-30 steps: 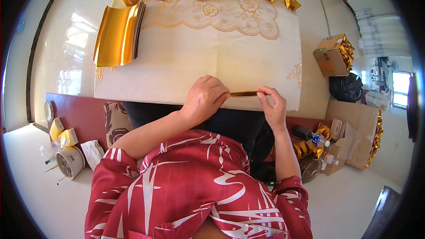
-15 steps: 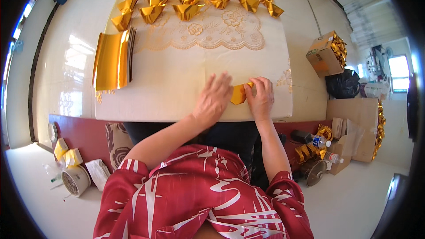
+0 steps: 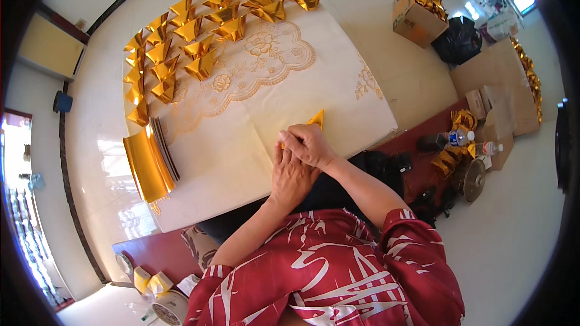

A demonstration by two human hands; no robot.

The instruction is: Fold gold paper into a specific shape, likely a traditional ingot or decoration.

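Gold paper [image 3: 317,119] pokes out as a pointed tip just beyond the right hand [image 3: 310,146], the rest of it hidden under both hands on the pale tablecloth [image 3: 241,169]. That right hand is curled into a fist over the fingers of the left hand [image 3: 292,180], which lies palm down with its fingers nearly straight, though whether either one grips the paper I cannot tell. Left of the hands lies a stack of gold sheets [image 3: 145,166], and farther off, beyond them, folded gold pieces [image 3: 190,28] stand in rows.
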